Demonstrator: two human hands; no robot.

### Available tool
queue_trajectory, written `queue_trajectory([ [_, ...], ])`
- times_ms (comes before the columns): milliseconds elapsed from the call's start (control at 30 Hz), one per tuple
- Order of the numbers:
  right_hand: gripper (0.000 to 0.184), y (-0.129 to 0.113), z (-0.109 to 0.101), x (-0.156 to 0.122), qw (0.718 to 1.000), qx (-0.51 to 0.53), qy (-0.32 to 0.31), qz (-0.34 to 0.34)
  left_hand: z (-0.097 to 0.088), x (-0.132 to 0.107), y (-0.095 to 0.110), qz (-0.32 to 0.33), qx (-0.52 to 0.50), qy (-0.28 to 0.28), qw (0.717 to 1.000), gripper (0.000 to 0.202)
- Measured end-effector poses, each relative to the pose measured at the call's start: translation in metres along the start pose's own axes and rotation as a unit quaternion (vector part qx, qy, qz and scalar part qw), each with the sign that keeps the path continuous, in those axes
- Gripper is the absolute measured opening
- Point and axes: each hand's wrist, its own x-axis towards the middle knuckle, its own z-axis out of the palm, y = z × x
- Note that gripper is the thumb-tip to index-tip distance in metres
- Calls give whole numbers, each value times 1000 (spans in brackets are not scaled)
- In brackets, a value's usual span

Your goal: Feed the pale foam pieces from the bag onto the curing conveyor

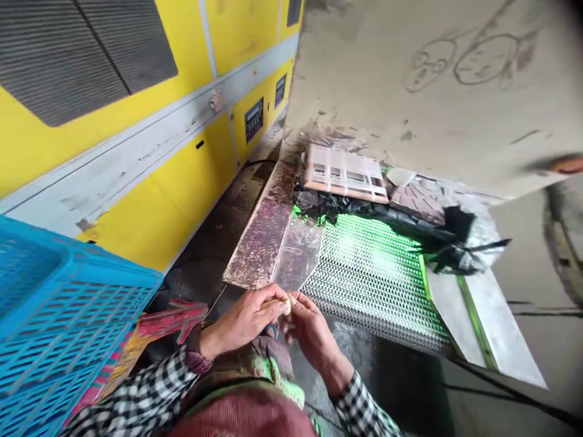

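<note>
My left hand (248, 318) and my right hand (310, 331) meet low in the middle of the view, fingertips together. Between them they pinch a small pale object (285, 304), too small to name. Both hands are closed in a pinch. Just beyond the fingertips lies a clear plastic sheet (298, 252) next to a rusty metal plate (264, 233). My checked sleeves (146, 394) show at the bottom.
A blue plastic crate (59, 315) stands at the left. A yellow machine (136, 121) runs along the back left. A perforated metal mesh (368, 270) with green glow lies ahead, with black plastic wrap (410, 224) and a printed card stack (346, 173) beyond it.
</note>
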Motion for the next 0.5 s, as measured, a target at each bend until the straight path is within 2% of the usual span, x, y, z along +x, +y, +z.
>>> queue_trajectory([
  [133, 41, -14, -65, -24, 999, 48, 16, 2, 57, 43, 9, 18, 9, -53, 998, 24],
  [233, 40, -20, -98, -36, 999, 44, 14, 12, 86, 62, 8, 49, 53, -65, 995, 21],
  [367, 39, -23, -122, -41, 999, 25, -16, 38, 110, 76, 4, 101, 159, -42, 981, 19],
  [500, 43, -24, -136, -38, 998, 10, -49, 41, 124, 81, 4, 120, 216, -13, 969, 19],
])
